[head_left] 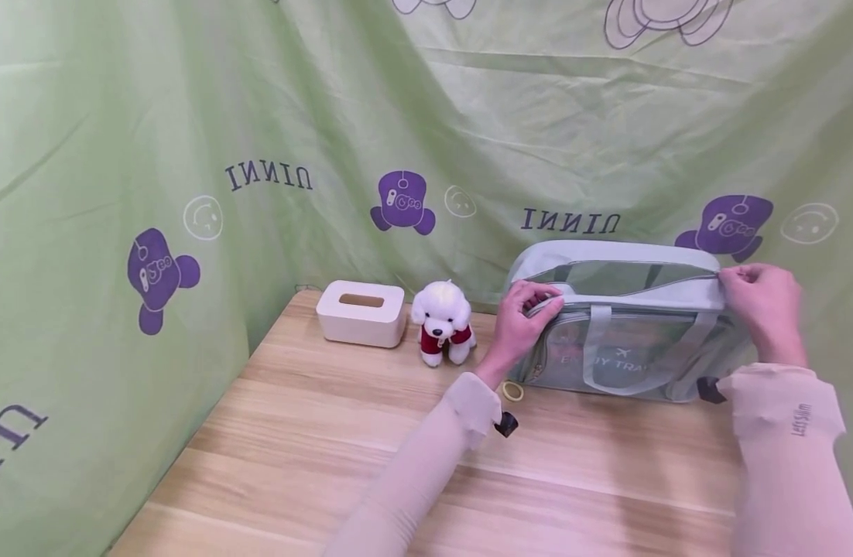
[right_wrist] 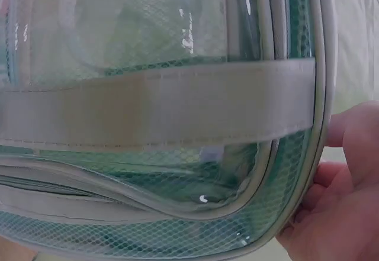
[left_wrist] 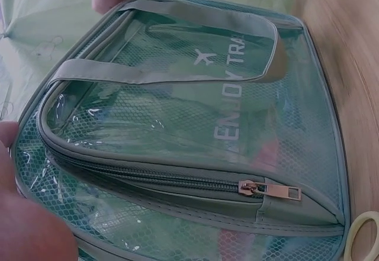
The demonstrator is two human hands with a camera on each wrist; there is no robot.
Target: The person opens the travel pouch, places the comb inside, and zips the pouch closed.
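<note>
A clear green mesh travel bag (head_left: 621,348) with grey trim and straps stands upright at the back right. Its top opening gapes between the two hands in the head view. My left hand (head_left: 522,325) pinches the rim at the bag's upper left corner. At the upper right corner my right hand (head_left: 764,305) pinches the end of the top opening with curled fingers; whether a zipper pull is between them is hidden. In the left wrist view a metal zipper pull (left_wrist: 272,190) lies on the front pocket. The right wrist view shows a strap (right_wrist: 160,104) close up.
Left of the bag stands a white plush dog (head_left: 442,317) in a red top, beside a white tissue box (head_left: 361,317). A pale yellow ring (head_left: 513,391) lies at the bag's lower left on the wooden table (head_left: 315,464). A green printed curtain (head_left: 343,116) hangs behind.
</note>
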